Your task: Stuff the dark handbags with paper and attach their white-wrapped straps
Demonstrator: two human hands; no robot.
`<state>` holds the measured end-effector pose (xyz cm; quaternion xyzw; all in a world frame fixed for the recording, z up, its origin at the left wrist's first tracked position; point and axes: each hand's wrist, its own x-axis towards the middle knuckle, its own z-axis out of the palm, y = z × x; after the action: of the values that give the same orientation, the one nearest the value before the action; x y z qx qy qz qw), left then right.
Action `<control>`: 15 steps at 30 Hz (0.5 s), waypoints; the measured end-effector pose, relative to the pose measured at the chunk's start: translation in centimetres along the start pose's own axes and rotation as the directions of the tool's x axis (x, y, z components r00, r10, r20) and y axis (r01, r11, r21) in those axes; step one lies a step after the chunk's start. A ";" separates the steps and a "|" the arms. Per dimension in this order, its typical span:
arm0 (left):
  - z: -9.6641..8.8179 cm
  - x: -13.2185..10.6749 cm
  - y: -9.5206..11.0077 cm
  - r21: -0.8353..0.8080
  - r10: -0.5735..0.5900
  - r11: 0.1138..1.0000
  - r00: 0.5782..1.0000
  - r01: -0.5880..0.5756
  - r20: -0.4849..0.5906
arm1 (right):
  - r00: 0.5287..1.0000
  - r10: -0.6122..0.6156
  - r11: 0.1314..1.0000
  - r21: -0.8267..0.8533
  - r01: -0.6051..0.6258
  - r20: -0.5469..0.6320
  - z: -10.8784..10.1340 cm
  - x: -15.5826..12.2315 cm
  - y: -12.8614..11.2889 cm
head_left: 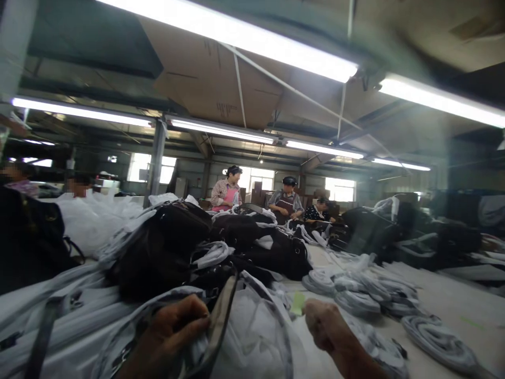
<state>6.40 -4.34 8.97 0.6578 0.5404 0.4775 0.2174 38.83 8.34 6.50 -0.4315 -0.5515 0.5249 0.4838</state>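
My left hand (173,331) is at the lower middle, its thumb and forefinger closed at the tan-lined edge of a dark bag (224,310). White, crumpled stuffing (254,329) bulges just right of that edge. My right hand (327,326) is closed in a pinch on a small yellow-green paper slip (298,303), held above the white material to the right of the bag. Behind both hands lie black bags (158,247) in a heap, with white-wrapped straps (213,254) among them.
Coiled white-wrapped straps (437,342) lie on the pale table (453,300) at right. Clear plastic wrapping (98,216) is piled at left, beside another black bag (29,242). Several co-workers, one in a pink apron (224,202), are beyond the heap. Tube lights (252,37) hang overhead.
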 end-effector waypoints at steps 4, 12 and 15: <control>4.8 0.8 -0.2 0.206 0.094 0.962 0.927 -0.178 0.363 | 0.997 0.049 0.970 0.242 -0.033 -0.061 -2.9 -1.3 -3.2; 8.2 0.7 -1.1 0.282 0.247 0.780 0.688 -0.559 0.682 | 0.964 -0.110 0.960 0.278 0.040 0.241 3.6 -5.2 -5.2; 7.2 1.4 -0.2 0.233 0.314 0.725 0.612 -0.648 0.726 | 0.962 -0.059 0.966 0.260 -0.013 0.268 7.3 -5.2 -2.7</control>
<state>12.43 -1.33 6.11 0.9349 0.3263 0.1159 0.0781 32.58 1.89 8.87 -0.2816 -0.5445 0.6413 0.4614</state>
